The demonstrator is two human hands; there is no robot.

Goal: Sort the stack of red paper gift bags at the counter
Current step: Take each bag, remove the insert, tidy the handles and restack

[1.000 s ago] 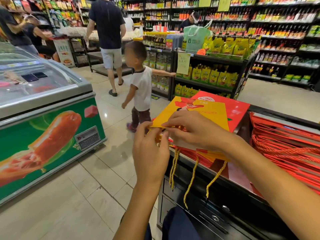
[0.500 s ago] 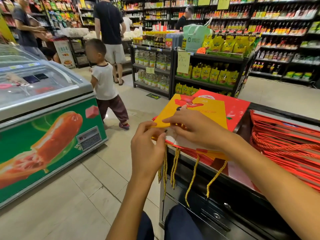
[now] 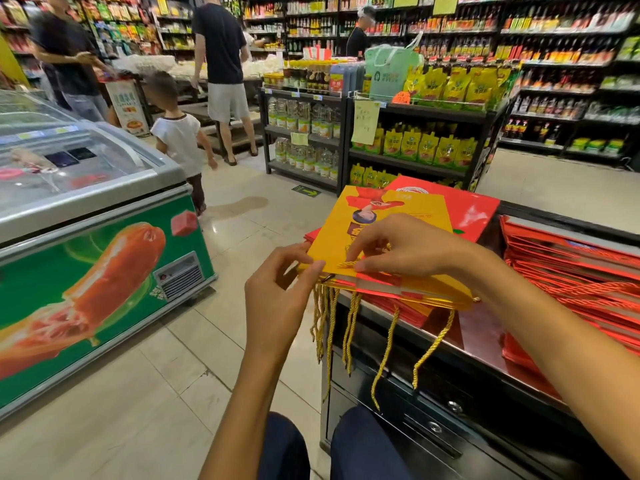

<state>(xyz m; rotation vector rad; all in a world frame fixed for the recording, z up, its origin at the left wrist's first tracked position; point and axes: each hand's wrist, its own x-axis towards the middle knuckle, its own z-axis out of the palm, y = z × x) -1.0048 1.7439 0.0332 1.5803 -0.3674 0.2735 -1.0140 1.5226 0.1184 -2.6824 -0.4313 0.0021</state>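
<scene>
Head view — the yellow gift bag (image 3: 381,233) lies flat on the pile at the counter (image 3: 485,344) edge, dead centre, its gold cord handles (image 3: 346,327) dangling toward six o'clock. The right hand (image 3: 408,245) has a narrow grip, pinching a gold cord on the bag's top edge, probably to tuck it flat, while the left hand (image 3: 277,292) pinches the bag's near corner at nine o'clock to steady it. Sorted red gift bags (image 3: 568,271) wait at three o'clock — handles facing the same way.
</scene>
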